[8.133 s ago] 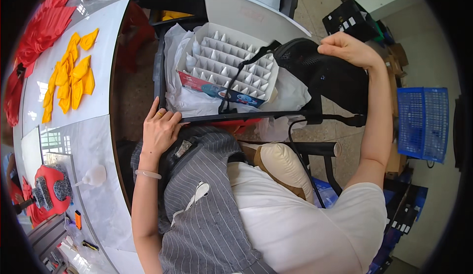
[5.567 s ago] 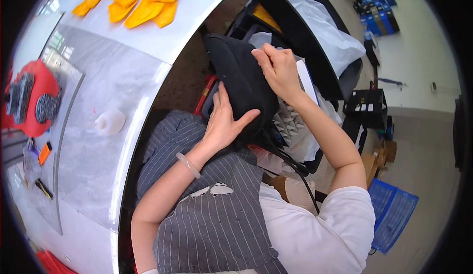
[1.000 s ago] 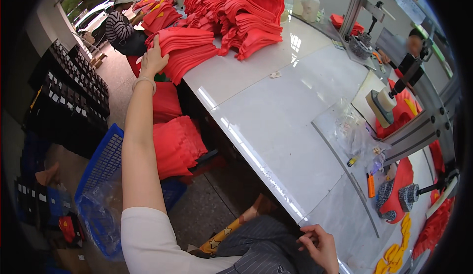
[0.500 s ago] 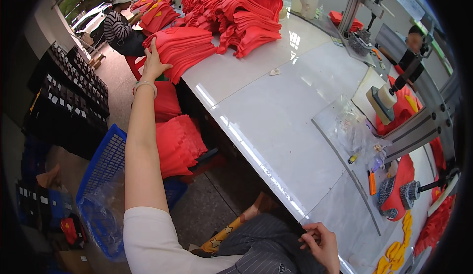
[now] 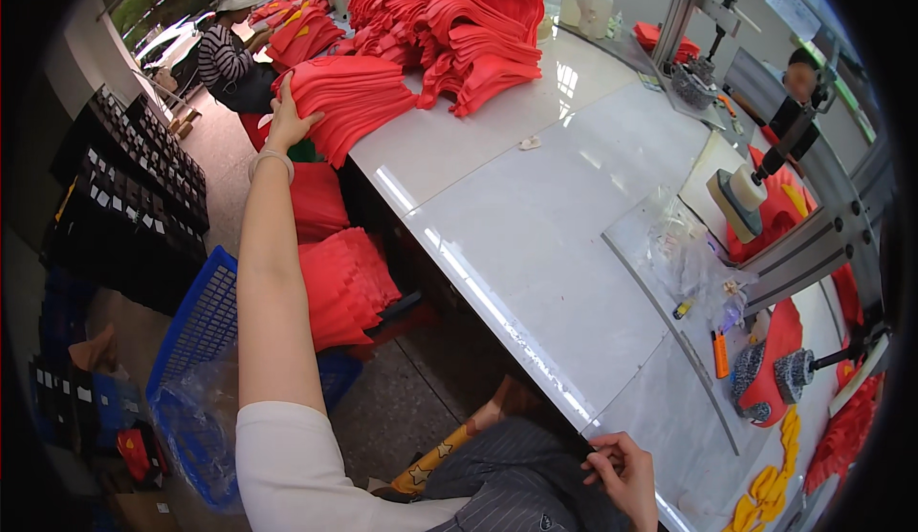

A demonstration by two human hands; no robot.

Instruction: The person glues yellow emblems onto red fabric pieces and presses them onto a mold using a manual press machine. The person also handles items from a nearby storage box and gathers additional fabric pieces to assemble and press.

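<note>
At the far left corner of the table, a fanned stack of red cut pieces (image 5: 354, 102) lies over the edge. My left hand (image 5: 290, 123) is closed around the stack's left end, thumb on the near side; the fingertips are partly hidden. My left arm is stretched far forward. Close to my body, my right hand (image 5: 623, 475) rests by the table's near edge. Its fingers are loosely curled in, and nothing shows in them. A larger heap of red pieces (image 5: 469, 35) sits just behind the stack.
Below the table's left side are more red pieces (image 5: 349, 283) and a blue plastic basket (image 5: 196, 312). Black crates (image 5: 124, 217) stand farther left. A clamp fixture (image 5: 736, 197), an orange cutter (image 5: 721, 354) and yellow strips (image 5: 765, 494) are at right. A person in a hat (image 5: 229, 49) sits beyond.
My left hand has shifted slightly left at the end of the red stack, and the stack looks a little more spread. My right hand stays in place.
</note>
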